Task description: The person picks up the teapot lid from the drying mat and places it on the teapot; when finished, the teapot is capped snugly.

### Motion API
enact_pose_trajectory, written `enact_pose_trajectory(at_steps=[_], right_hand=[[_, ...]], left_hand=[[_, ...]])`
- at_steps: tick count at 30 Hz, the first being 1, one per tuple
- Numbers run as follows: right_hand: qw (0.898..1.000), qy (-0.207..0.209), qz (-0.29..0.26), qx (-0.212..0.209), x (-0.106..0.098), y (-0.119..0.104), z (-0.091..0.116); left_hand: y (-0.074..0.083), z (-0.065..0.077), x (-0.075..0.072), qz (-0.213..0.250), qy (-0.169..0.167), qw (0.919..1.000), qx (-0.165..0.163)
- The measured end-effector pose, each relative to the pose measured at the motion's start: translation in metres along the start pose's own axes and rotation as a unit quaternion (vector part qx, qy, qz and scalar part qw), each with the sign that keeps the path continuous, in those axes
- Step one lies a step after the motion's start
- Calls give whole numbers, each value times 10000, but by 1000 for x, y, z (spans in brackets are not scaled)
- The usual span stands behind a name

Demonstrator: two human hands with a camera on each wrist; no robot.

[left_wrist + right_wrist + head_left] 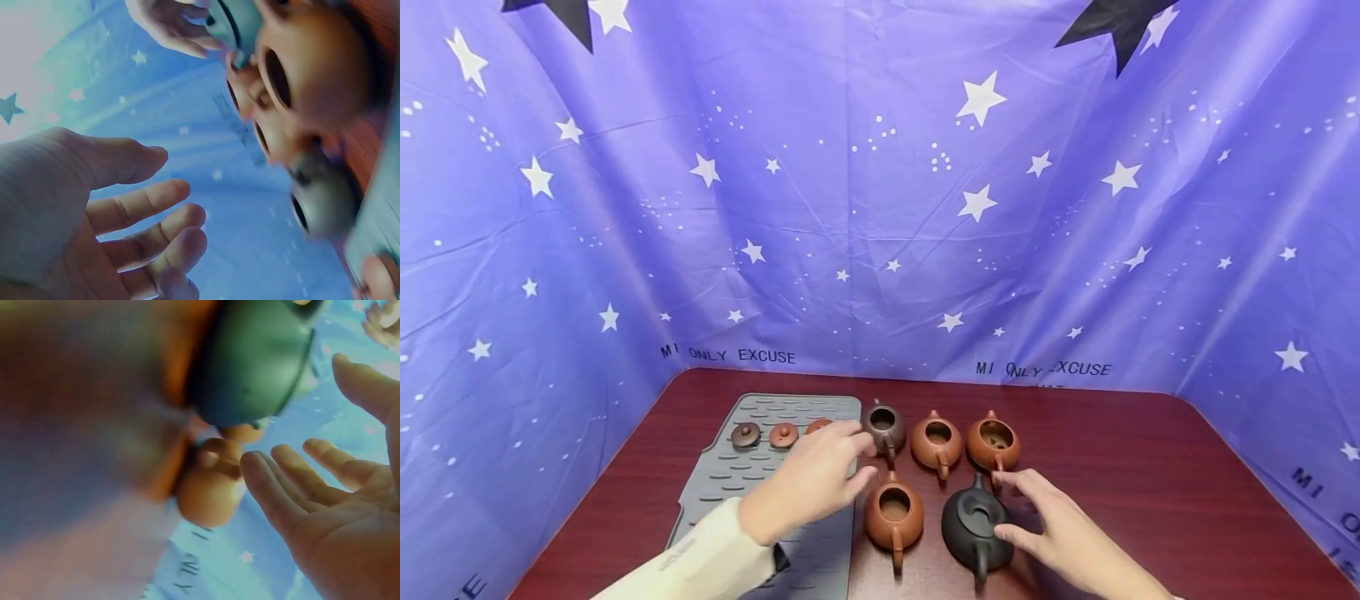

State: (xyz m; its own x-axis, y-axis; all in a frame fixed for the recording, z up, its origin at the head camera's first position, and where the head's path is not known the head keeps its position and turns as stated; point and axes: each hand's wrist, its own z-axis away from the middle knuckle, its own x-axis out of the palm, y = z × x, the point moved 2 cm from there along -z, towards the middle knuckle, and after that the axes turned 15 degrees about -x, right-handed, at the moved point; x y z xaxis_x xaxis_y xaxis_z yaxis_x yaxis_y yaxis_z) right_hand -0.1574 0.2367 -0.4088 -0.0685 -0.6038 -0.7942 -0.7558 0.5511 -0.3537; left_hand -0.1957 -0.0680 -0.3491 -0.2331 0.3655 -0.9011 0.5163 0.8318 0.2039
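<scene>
My left hand (808, 479) hovers over the right side of the grey mat, thumb and fingers apart with nothing between them, as the left wrist view also shows. Nearest to it are a small dark brown teapot (886, 427) and an orange-brown teapot (894, 515), both lidless. My right hand (1060, 521) is beside a black teapot (964, 533) that has its lid (980, 508) on. Its fingers are spread, and in the right wrist view the palm (337, 531) is bare. Two more lidless clay teapots, one in the middle (936, 444) and one at right (993, 442), stand behind.
On the grey mat (760, 408) lie a dark brown lid (746, 435), a reddish lid (783, 435) and another reddish lid (817, 425) partly behind my left hand. The mat lies on a dark red table (1150, 475). A purple star-patterned cloth (880, 208) hangs around it.
</scene>
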Motion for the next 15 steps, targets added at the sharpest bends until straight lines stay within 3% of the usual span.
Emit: enact_pose_trajectory(at_steps=[4, 7, 15], right_hand=[[9978, 388, 350, -413, -7, -8, -14], [9957, 411, 468, -689, -10, -16, -26], [9936, -759, 123, -826, 6, -35, -58]], left_hand=[[-25, 20, -13, -181, 183, 9994, -246], [-38, 34, -20, -277, 327, 9983, -401], [-68, 63, -29, -540, 195, 9936, -977]])
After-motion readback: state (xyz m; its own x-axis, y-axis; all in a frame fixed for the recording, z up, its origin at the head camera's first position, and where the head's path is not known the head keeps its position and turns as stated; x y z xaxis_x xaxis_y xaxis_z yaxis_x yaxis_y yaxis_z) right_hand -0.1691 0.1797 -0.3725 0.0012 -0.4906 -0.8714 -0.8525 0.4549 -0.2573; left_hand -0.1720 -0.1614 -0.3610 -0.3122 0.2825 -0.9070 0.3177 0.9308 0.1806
